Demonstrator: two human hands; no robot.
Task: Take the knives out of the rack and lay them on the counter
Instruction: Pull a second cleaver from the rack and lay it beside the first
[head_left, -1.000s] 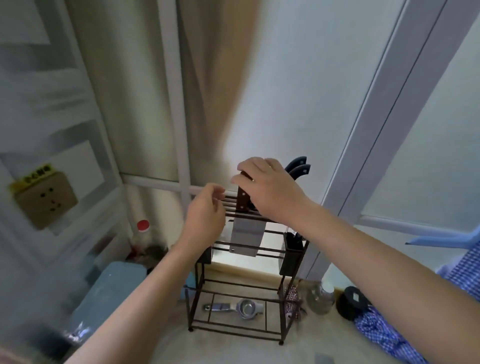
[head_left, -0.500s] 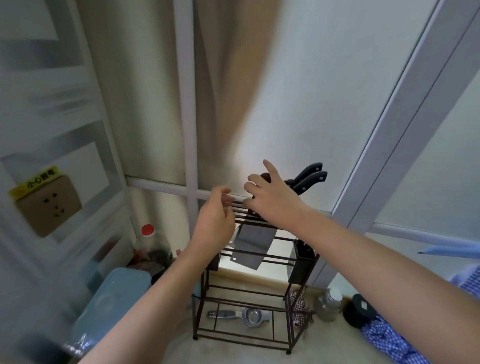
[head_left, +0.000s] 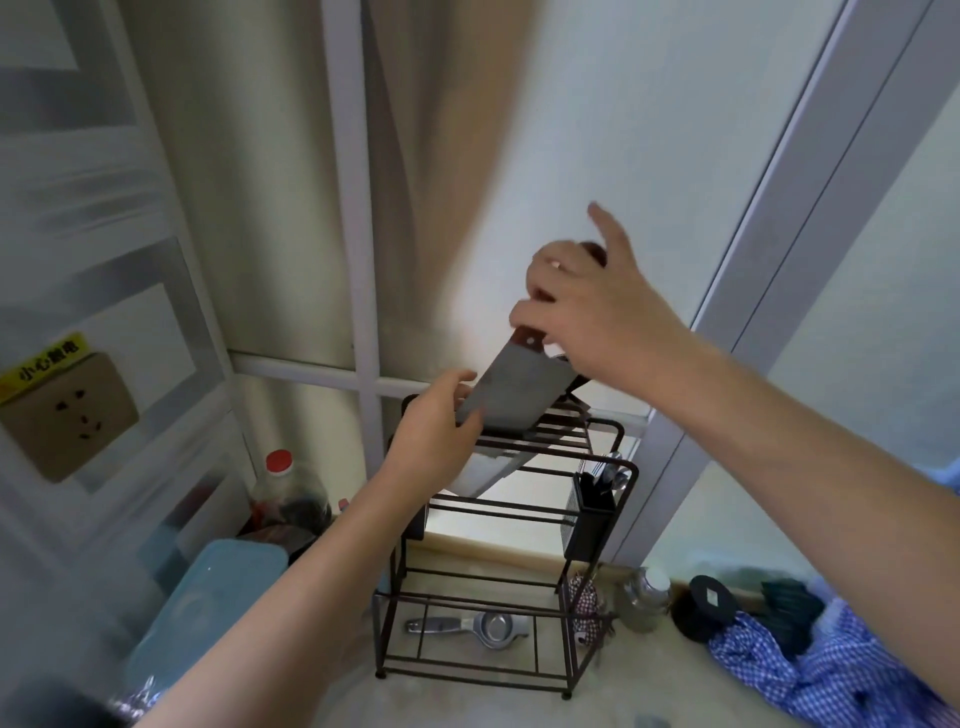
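Head view: right hand (head_left: 597, 317) grips the broad steel cleaver (head_left: 514, 392) by its brown wooden handle above the wire rack (head_left: 519, 519); left hand (head_left: 434, 431) pinches its blade

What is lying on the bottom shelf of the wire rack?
On the bottom shelf of the wire rack, one metal squeezer-like tool lies flat, handle pointing left. The left forearm covers nothing of that shelf; its right corner is crowded by a checked bundle just outside.
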